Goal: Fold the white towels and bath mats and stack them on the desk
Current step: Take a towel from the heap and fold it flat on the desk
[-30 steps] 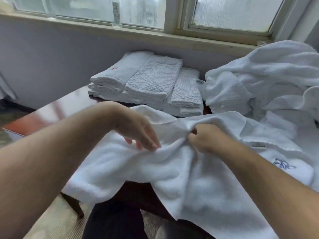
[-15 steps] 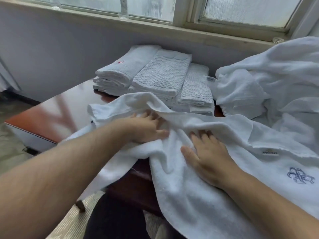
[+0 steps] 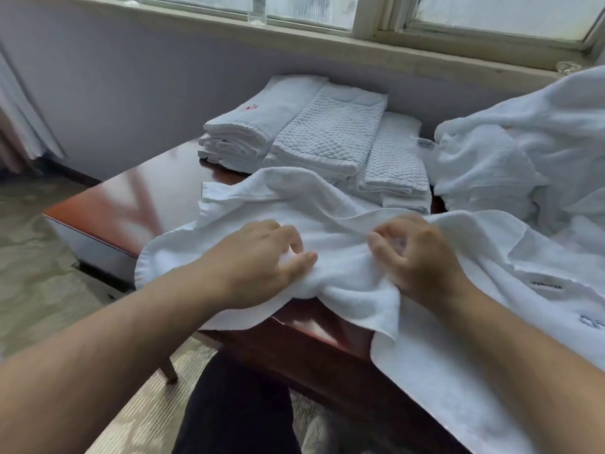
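Item: one white towel [image 3: 353, 290], unfolded and rumpled, laid over the near edge of the red-brown desk [image 3: 131, 198], with part hung over the front. It is pinched between thumb and fingers of the left hand [image 3: 258, 257] and clutched by the curled fingers of the right hand [image 3: 415, 257], the two hands being set near each other. Behind it, folded towels and bath mats [image 3: 327, 136] are stacked by the wall, with a loose heap of white linen [image 3: 523, 152] just to their right.
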`<state>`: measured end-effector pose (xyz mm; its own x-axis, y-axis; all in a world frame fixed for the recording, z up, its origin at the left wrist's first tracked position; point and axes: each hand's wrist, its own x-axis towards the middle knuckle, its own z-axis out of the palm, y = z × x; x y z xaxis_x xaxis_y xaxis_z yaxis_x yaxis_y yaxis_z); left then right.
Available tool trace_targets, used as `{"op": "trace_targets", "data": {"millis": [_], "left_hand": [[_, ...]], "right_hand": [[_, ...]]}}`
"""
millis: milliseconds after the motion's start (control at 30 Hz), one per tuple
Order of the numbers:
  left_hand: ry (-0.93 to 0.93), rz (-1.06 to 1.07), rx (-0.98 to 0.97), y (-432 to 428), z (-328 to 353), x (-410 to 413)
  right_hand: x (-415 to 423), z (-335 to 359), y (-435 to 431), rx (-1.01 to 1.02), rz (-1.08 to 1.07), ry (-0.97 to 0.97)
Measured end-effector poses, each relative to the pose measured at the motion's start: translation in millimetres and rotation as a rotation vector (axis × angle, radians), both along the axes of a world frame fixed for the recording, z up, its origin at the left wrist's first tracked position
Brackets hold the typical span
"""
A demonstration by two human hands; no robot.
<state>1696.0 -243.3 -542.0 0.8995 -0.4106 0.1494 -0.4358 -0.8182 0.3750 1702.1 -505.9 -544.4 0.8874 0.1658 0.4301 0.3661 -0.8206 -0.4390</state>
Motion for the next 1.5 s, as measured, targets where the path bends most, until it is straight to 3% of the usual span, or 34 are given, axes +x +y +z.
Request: {"op": "trace_targets", "data": {"millis": [100, 200, 467, 800, 900, 1033, 1167, 1333, 1500], "left_hand": [[0.053, -0.087, 0.108, 8, -13, -9], [0.07, -0.144, 0.144, 20, -16, -4], [-0.054, -0.05, 0.061, 44, -22, 0], [0.337, -0.147, 0.512, 45, 3, 2], [0.406, -0.158, 0.394, 47, 16, 8], [0.22, -0.021, 0.077, 34, 6, 13], [0.144, 0.059, 0.27, 29, -15, 24], [0.102, -0.072, 0.364, 42, -16, 34], [0.101, -0.134, 0.378, 44, -15, 30]], "right_hand": [[-2, -1, 30, -0.014, 0.251, 0.256], [-1, -13, 28, -0.186, 0.189, 0.24], [4, -15, 11, -0.163, 0.202, 0.306], [-5, -13, 15, -0.341, 0.227, 0.339], [-7, -13, 14, -0.299, 0.22, 0.331], [-6, -20, 13, -0.144, 0.178, 0.253], [-2, -24, 14, -0.221, 0.093, 0.269], [13, -17, 11, -0.45, 0.039, 0.413], [27, -5, 10, -0.451, 0.045, 0.525]]}}
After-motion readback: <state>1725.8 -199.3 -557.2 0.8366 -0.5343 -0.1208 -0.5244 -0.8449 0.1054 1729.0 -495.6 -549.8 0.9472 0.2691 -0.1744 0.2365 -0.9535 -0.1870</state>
